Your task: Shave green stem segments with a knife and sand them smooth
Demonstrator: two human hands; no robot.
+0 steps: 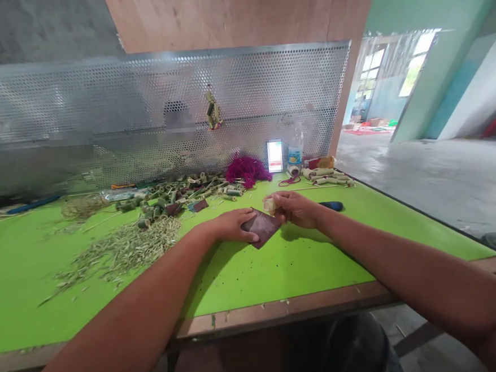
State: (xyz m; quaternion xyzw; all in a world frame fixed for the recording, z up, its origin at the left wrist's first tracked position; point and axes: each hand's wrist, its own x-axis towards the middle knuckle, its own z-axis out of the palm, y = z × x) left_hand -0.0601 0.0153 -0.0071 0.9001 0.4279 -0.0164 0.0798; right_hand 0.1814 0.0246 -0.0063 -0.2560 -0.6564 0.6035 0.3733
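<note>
My left hand [232,225] grips the left side of a dark reddish-brown piece of sandpaper [263,228], with the thumb near its lower corner. The sheet is turned like a diamond, low over the green tabletop [255,282]. Between the thumb and fingers of my right hand [297,208] is a short pale bamboo piece [269,205], its round end facing left. That piece is just above the upper right edge of the sandpaper; whether they touch I cannot tell. A dark blue handle [332,206] lies behind my right wrist.
Pale shavings [137,247] and several cut green bamboo pieces [156,206] cover the left and back. Magenta yarn [247,170], a lit phone [275,156] and a plastic bottle [295,151] stand along the perforated metal panel [132,114]. Pale bamboo pieces [330,177] lie at the back right.
</note>
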